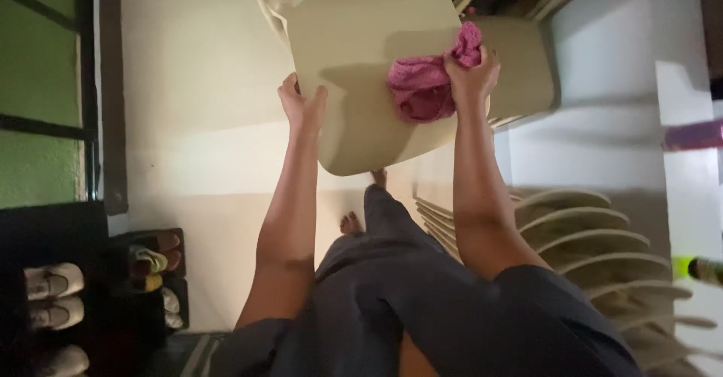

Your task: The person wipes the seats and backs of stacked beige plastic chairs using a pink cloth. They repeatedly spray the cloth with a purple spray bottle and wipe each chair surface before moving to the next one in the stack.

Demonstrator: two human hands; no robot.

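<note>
- We see a beige plastic chair (pixel 361 53) held up in front of the person, its broad seat panel facing the camera and its lower edge tilted toward the body.
- The left hand (pixel 301 106) grips the left edge of the chair panel; the fingers curl around the rim, the thumb rests on the near face, and the hand is closed on the panel.
- The right hand (pixel 472 76) sits at the right edge of the same panel, fingers bunched tightly around a pink cloth (pixel 425 83) and pressing it against the chair surface.
- The cloth spreads leftward from the right hand across the right part of the panel, with one corner sticking up above the knuckles.
- Both forearms rise from the lower part of the view, roughly parallel, elbows bent slightly outward; the chair lies between the two hands and above them.
- Below the arms we see dark grey trousers (pixel 422 302) and bare feet (pixel 351 223) on a pale floor (pixel 196 121).
- A stack of matching beige chairs (pixel 602 249) stands just beside the person, at the floor's right edge.
- A shoe rack (pixel 151 271) with several pairs stands in the floor's lower left corner, beside a green wall (pixel 38 83).
</note>
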